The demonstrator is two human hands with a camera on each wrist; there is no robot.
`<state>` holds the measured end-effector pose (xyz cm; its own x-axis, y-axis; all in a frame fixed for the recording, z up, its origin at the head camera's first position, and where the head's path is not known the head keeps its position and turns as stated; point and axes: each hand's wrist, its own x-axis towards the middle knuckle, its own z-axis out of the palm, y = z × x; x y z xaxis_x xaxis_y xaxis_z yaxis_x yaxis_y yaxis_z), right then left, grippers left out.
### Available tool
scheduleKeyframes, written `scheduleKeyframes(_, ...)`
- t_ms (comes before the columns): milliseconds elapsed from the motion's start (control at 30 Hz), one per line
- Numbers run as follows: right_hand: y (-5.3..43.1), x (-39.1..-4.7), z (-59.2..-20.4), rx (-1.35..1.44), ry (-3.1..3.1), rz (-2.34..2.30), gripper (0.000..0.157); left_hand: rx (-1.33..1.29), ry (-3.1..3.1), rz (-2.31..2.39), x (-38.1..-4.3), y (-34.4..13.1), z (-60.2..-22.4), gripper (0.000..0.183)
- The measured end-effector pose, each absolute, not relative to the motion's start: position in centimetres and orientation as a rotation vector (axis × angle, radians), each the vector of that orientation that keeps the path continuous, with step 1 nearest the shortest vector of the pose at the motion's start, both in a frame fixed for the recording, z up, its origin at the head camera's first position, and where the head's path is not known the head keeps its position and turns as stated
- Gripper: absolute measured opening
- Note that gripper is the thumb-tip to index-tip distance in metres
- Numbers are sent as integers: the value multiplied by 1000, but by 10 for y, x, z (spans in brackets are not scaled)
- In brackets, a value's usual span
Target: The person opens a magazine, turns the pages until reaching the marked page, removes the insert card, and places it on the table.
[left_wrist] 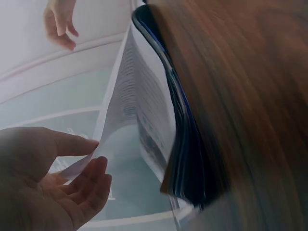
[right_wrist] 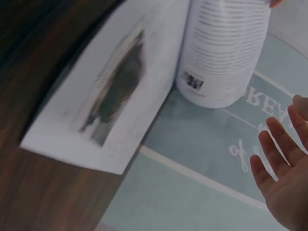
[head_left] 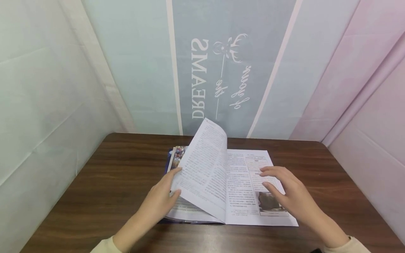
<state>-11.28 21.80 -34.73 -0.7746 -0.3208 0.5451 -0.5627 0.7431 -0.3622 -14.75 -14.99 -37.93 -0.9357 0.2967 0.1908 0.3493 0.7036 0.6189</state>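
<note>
An open magazine [head_left: 238, 196] lies on the table, its right page printed with text and a dark photo [head_left: 272, 203]. One page [head_left: 202, 168] stands raised and curved over the left half. My left hand [head_left: 162, 197] pinches that page's outer edge; in the left wrist view the edge runs between the thumb [left_wrist: 77, 144] and fingers. Above the right page hovers my right hand [head_left: 289, 193], holding nothing. The right wrist view shows its fingers [right_wrist: 284, 144] spread and loosely bent, apart from the paper. The raised page covers most of the left stack.
The dark wood-grain table [head_left: 95, 196] surrounds the magazine. Behind it hangs a grey-green cloth [head_left: 152, 70] with mirrored white lettering. Pale cloth walls [head_left: 38, 88] rise on both sides.
</note>
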Motion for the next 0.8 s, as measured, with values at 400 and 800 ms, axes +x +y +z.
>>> scheduleKeyframes(400, 250, -100, -365, 615, -2648, 663, 47, -600, -2930, -865, -144, -169, -391, 61)
scheduleKeyframes(800, 277, -92, -387, 631, -2703, 761, 50, -578, -3069, -758, -137, -183, -401, 55)
